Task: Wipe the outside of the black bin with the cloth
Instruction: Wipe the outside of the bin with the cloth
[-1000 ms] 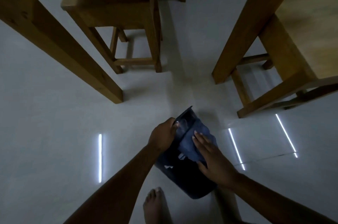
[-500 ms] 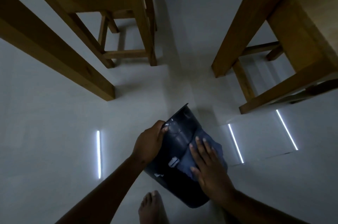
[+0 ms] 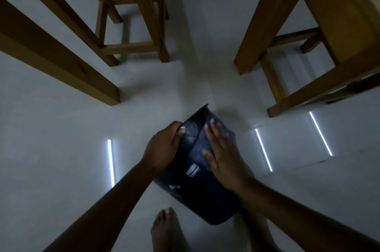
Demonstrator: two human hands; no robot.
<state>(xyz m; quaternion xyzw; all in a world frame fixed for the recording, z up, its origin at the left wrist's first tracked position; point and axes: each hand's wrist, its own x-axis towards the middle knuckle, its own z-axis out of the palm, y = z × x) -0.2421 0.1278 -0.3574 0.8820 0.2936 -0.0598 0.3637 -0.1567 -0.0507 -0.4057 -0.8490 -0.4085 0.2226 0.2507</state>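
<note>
The black bin point(image 3: 197, 196) lies tilted on the pale floor in the lower middle of the head view, its rim pointing away from me. My left hand point(image 3: 163, 147) grips the rim on the left side. My right hand point(image 3: 223, 155) lies flat on the bin's upper side, fingers spread, pressing a dark blue cloth point(image 3: 200, 149) against the wall. Most of the cloth is hidden under the palm.
A thick wooden table leg point(image 3: 61, 60) slants in from the left, another point(image 3: 265, 21) from the right. A wooden stool point(image 3: 131, 31) stands behind, a second stool point(image 3: 320, 50) at the right. My bare foot point(image 3: 166, 231) rests just below the bin. Light strips reflect on the floor.
My right hand has slid the cloth up the bin's side toward the rim. The left hand keeps its hold on the rim, and the view has moved closer and lower.
</note>
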